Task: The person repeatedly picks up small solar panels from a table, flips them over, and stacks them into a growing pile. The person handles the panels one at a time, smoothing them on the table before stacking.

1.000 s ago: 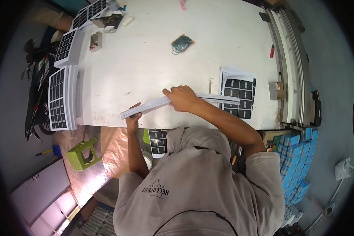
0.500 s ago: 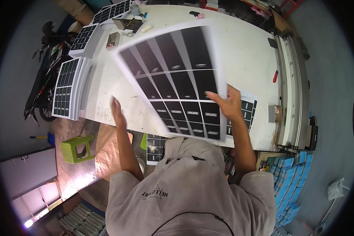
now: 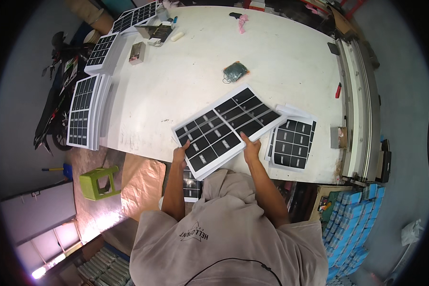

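Observation:
A few white sheets (image 3: pixel 222 125) printed with grids of black rectangles lie slantwise above the near part of the table, layered at their edges. My left hand (image 3: pixel 180 153) grips their left edge, with the thumb on top. Along the near edge my right hand (image 3: pixel 251 147) is closed on the same sheets, its thumb also over the print. The fingers of both hands are partly hidden underneath. Just right of my right hand rests a small, uneven pile of similar printed sheets (image 3: pixel 293 143), close to the far right corner of the held ones.
Stacks of printed sheets (image 3: pixel 83 112) line the white table's (image 3: pixel 152 105) left edge. Beyond the held sheets lies a dark green packet (image 3: pixel 236 72). A red cutter (image 3: pixel 338 90) lies near the long metal rail (image 3: pixel 355 109) at right. A green stool (image 3: pixel 99 183) stands on the floor at left.
The sheets, raised in my right hand alone before, are now lower and turned. My left hand, open and apart before, has closed on their left edge. The green packet has come into view.

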A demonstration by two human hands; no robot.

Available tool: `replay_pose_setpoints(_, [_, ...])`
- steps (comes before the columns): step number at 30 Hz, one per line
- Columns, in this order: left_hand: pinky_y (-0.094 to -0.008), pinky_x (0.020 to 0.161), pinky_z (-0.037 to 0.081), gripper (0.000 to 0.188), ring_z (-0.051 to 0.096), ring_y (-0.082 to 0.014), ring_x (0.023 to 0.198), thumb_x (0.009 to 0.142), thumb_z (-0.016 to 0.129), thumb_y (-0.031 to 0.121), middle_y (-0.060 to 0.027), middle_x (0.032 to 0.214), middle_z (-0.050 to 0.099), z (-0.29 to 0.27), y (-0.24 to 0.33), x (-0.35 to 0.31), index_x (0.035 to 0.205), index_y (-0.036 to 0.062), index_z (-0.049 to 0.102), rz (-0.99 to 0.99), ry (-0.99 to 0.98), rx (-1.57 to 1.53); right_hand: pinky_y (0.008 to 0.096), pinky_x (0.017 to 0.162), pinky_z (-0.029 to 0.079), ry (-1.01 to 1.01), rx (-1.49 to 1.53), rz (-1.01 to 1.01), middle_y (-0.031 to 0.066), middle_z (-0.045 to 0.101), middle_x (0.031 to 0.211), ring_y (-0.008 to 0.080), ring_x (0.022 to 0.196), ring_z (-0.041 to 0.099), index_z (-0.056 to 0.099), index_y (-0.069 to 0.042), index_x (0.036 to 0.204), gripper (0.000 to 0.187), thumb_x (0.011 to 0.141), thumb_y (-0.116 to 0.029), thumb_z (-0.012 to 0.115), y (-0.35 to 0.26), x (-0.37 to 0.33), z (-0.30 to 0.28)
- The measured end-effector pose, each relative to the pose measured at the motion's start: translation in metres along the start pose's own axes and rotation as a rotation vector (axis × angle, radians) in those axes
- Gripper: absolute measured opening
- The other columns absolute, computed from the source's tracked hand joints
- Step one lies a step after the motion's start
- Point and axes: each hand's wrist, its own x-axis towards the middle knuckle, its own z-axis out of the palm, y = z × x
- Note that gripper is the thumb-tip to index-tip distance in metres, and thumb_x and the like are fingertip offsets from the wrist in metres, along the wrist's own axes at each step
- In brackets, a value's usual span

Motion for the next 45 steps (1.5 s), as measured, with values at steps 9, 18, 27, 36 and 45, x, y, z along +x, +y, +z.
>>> replay_pose_setpoints(9, [-0.0411,0.091,0.056,0.042,0.066,-0.0249,0.103,0.091,0.072,0.016,-0.0118,0.116,0.066,-0.057,0.005,0.016,0.125,-0.0031,0.057,-0.008,-0.091,0.261,0.0463,0.095,0.052,0.061,0.456,0.534,0.0107,0.064,0.108,0.0279,0.104,0.064,0.060,-0.004,0.115,0.033,0.087,-0.015,0.075,0.061,0.021,-0.107])
replay_pose_setpoints(18, [-0.0324,0.081,0.052,0.037,0.065,-0.0198,0.090,0.089,0.074,0.019,-0.0129,0.105,0.070,-0.067,0.020,0.047,0.115,-0.0051,0.065,0.309,0.305,0.575,0.0491,0.088,0.057,-0.144,-0.362,0.469,0.0196,0.066,0.106,0.0302,0.103,0.066,0.062,0.004,0.111,0.030,0.088,-0.013,0.072,0.077,-0.002,-0.131])
replay_pose_setpoints(27, [-0.0288,0.070,0.050,0.022,0.062,-0.0149,0.076,0.082,0.078,0.006,-0.0096,0.085,0.069,0.055,0.112,-0.130,0.098,-0.0047,0.068,0.748,0.104,0.796,0.0543,0.113,0.029,-0.247,-1.225,-0.893,0.0275,0.040,0.147,0.0487,0.135,0.037,0.037,0.001,0.145,0.107,0.063,-0.043,0.090,-0.164,0.061,0.001])
replay_pose_setpoints(36, [-0.0304,0.082,0.052,0.025,0.067,-0.0199,0.087,0.079,0.074,-0.004,-0.0108,0.094,0.070,-0.001,0.120,-0.100,0.103,-0.0036,0.068,0.783,0.028,0.720,0.0462,0.072,0.053,-1.037,-1.627,-0.459,0.0162,0.071,0.084,0.0396,0.070,0.067,0.067,-0.001,0.104,0.040,0.082,-0.034,0.074,-0.238,0.021,0.091])
replay_pose_setpoints(45, [-0.0403,0.111,0.037,0.053,0.050,-0.0243,0.130,0.079,0.080,0.013,-0.0159,0.134,0.058,0.005,0.080,-0.054,0.125,-0.0016,0.059,0.774,-0.185,0.415,0.0443,0.073,0.049,-0.911,-1.642,-0.768,0.0165,0.065,0.084,0.0347,0.076,0.065,0.055,-0.002,0.104,0.035,0.086,-0.028,0.069,-0.200,0.004,0.108])
